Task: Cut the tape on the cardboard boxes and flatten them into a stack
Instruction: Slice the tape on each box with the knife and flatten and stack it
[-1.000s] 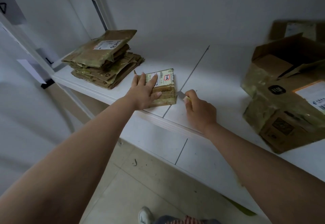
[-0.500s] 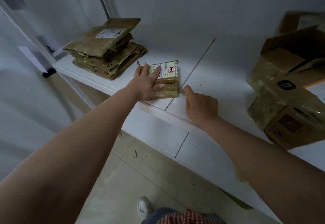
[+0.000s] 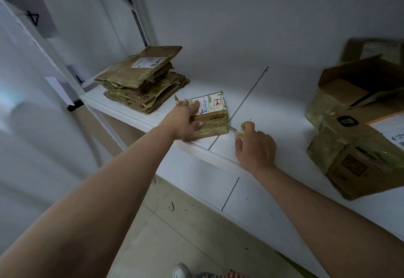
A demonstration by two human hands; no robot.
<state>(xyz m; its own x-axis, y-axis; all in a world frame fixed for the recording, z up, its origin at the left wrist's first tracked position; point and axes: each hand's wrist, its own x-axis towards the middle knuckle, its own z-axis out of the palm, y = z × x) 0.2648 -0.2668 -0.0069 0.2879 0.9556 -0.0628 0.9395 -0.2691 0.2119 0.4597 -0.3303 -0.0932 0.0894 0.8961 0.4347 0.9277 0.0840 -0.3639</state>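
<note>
Small taped box [image 3: 209, 115] at frame centre, on the shelf [image 3: 273, 107] near its front edge. Flattened stack [image 3: 143, 85] upper left of it, apart. Opened boxes [image 3: 358, 124] at right edge. Floor [image 3: 175, 229] below.

Bare shelf [image 3: 273, 111] lies open between the flattened stack [image 3: 142, 85] and the boxes [image 3: 358, 138] — wall behind.
</note>
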